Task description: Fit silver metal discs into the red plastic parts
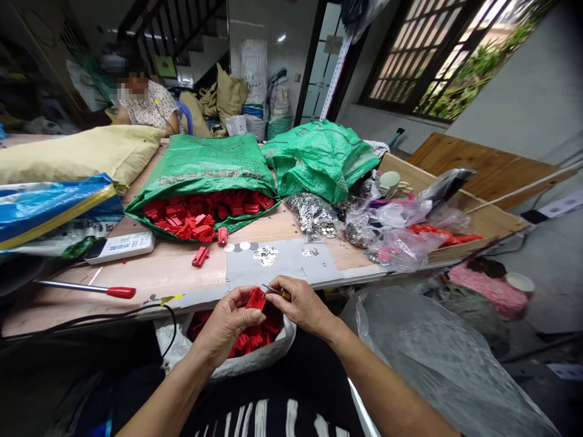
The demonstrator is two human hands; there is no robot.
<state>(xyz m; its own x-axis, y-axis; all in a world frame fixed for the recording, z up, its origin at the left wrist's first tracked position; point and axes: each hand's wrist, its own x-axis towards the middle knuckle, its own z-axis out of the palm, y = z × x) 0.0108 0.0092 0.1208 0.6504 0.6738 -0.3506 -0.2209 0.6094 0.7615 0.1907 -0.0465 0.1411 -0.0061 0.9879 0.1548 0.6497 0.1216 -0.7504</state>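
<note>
Black clothing with white stripes [259, 419] is filling the bottom centre of the frame, between two bare forearms [373, 370]. Just above, near the centre, the left hand [230, 318] is pinching a red plastic piece [255, 298] between thumb and fingers. Beside it, the right hand [298, 303] is gripping a slim tool [285, 294], whose thin metal tip is pointing left near the piece; whether they are touching, I cannot tell. Beneath the hands, a white sack [255, 364] is holding more red pieces [246, 345]. Farther up, flat silvery bits [265, 255] are lying on a grey sheet [291, 267] on the table [168, 273]. Left of centre, an open green sack [204, 161] is showing similar red pieces. At right, a wooden tray [496, 224] is holding plastic bags [405, 249]. Toward the upper left, another person [150, 112] is sitting behind the table.
</note>
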